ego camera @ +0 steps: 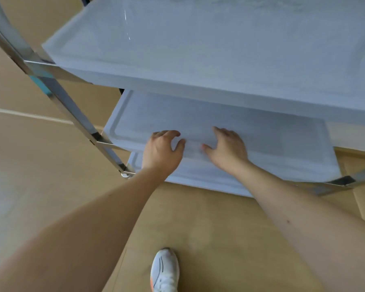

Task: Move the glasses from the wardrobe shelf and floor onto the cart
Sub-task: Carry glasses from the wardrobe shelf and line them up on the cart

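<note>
I see the left hand point(161, 152) and right hand point(228, 148) over the cart point(118, 114)'s middle shelf, fingers point(173, 133) loosely curled and apart. Between them lies a blurred clear glass point(193, 145); I cannot tell whether either hand touches it.

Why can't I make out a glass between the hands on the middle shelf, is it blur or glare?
Head view: mostly motion blur, softening the whole cart and both hands; between the left hand and right hand only a pale clear smear shows on the middle shelf; glare is slight, one thin streak on the top shelf; wide-angle bending curves the metal frame.
</note>
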A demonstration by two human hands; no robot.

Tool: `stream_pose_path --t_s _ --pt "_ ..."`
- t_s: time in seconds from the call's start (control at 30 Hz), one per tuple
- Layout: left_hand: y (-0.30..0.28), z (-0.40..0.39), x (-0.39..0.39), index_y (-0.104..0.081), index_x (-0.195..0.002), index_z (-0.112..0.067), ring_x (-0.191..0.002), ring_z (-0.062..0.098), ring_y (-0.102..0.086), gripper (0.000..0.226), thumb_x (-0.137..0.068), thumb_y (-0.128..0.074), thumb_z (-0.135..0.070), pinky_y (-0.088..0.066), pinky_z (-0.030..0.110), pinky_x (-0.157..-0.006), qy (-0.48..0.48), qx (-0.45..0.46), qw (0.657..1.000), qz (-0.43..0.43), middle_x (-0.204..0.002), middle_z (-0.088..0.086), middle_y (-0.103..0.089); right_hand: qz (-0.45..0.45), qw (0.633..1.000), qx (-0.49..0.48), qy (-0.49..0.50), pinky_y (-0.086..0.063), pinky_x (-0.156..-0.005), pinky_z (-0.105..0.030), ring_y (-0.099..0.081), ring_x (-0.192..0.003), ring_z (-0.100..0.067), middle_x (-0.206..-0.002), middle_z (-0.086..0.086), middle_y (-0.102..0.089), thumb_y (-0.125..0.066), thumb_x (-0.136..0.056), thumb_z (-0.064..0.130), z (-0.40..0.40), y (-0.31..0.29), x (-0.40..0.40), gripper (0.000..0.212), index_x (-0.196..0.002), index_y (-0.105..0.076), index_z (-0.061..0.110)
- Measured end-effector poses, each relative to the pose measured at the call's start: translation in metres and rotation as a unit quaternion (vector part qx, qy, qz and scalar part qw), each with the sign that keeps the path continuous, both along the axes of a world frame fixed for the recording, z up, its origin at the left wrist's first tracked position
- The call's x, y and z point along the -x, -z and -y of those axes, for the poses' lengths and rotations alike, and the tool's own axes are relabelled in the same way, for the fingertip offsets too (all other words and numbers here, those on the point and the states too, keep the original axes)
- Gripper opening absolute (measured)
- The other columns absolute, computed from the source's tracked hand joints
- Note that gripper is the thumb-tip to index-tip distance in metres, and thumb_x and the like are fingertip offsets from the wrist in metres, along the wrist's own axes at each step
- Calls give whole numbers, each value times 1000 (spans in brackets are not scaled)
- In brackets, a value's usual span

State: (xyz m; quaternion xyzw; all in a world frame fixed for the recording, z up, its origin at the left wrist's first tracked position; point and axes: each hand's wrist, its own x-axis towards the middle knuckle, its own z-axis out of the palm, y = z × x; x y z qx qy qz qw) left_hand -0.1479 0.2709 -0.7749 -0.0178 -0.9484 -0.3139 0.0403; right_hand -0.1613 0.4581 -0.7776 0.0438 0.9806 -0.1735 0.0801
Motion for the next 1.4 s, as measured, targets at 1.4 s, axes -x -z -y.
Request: stream_pose_path --t_s 1.4 --pt "-589 -277 -80 -44 -148 -22 -130 29 -48 67 -89 -67 -44 -44 49 -106 450 82 884 -97 -150 7 -43 -123 924 100 347 -31 -117 -40 -29 -146 -30 -159 -2 -34 -66 -89 46 -211 -557 -246 83 -158 -26 27"
